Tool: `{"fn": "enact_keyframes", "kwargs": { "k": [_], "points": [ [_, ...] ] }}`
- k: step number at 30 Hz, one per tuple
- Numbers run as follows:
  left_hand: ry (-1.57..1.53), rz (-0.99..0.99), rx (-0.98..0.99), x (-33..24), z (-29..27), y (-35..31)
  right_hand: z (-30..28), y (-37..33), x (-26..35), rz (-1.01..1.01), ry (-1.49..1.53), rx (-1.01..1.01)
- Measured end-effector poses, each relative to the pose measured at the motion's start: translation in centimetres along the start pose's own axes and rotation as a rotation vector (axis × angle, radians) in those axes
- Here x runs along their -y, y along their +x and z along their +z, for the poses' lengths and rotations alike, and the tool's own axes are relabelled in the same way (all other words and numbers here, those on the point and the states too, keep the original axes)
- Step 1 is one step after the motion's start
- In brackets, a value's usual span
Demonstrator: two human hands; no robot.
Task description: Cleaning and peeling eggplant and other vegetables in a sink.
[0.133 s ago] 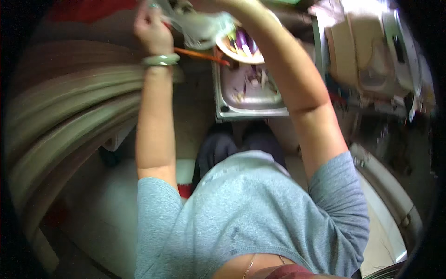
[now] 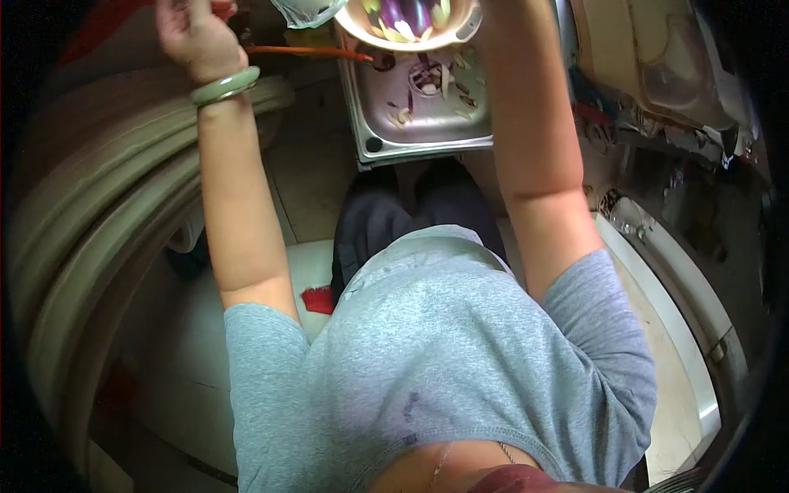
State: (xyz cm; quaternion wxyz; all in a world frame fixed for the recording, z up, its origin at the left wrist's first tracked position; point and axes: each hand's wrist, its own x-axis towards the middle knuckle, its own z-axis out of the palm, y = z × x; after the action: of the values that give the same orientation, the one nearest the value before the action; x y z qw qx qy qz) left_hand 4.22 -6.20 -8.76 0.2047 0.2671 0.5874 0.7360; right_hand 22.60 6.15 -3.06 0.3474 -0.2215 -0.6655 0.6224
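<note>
My left hand [image 2: 191, 33], with a green bangle [image 2: 226, 85] on the wrist, is raised at the top left with its fingers curled; the frame edge cuts off whatever it may hold. A crumpled clear plastic bag [image 2: 308, 10] hangs just right of it. My right forearm [image 2: 526, 123] reaches up past a pale bowl [image 2: 411, 29] of purple and white vegetable pieces, and the hand itself is out of the picture. The bowl sits over a steel sink [image 2: 427, 123] strewn with scraps.
A thin orange rod [image 2: 304, 52] lies from the left hand's side to the sink rim. Curved pale bands [image 2: 90, 230] fill the left. Cluttered shelves and containers [image 2: 657, 74] stand at the right, with a white edge [image 2: 674, 304] below. My grey shirt [image 2: 444, 361] fills the bottom.
The sink and bowl have slid toward the top edge of the view. My right hand, seen at the bag a moment ago, has gone out of the picture.
</note>
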Motion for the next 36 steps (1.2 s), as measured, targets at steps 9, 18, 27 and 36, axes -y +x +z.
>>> {"fn": "enact_keyframes", "kwargs": {
  "k": [9,18,27,36],
  "points": [
    [0.392,-0.622,0.366,16.8,0.6,-21.3,-8.2,-27.1,-35.4,0.703,-0.506,-0.514],
    [1.281,0.167,0.466,38.4,4.6,-17.1,-10.6,-16.4,-44.9,0.262,-1.731,-0.511],
    [1.212,0.176,0.725,44.3,8.2,-17.0,-4.9,-27.5,-41.6,0.484,-0.980,0.485],
    [1.097,-0.018,1.373,39.0,4.0,-26.8,-14.0,-21.2,-44.7,0.397,-0.985,-0.069]
  ]
}}
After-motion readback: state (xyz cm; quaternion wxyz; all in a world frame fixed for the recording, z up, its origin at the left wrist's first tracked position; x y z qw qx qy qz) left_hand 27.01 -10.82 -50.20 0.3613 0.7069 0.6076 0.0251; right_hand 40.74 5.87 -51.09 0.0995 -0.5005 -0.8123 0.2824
